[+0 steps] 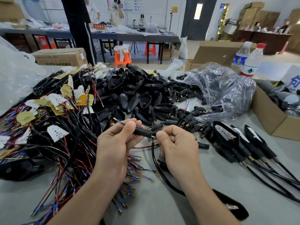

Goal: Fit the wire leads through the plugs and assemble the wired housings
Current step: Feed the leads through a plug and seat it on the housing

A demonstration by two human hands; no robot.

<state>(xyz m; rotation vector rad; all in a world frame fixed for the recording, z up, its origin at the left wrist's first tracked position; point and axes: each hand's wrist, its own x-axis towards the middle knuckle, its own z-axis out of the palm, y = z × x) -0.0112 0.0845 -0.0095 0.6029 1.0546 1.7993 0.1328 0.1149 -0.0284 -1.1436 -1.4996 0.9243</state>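
My left hand (116, 143) pinches a black rubber plug (142, 131) between thumb and fingers; a thin lead with a blue sleeve and brass tip (117, 120) sticks out of its far end. My right hand (177, 146) grips the black and red wire leads (153, 146) right at the plug's near end. The black cable runs down under my right wrist to a black housing (233, 207) lying on the table. Loose plugs (186, 122) lie just beyond my hands. A heap of empty black housings (138, 91) sits behind them.
A tangle of wired LED boards (56, 120) fills the left. Several finished wired housings (230, 137) lie at right. A clear plastic bag (227, 90), two water bottles (251, 60) and an open cardboard box (276, 120) stand at right. People stand at far tables.
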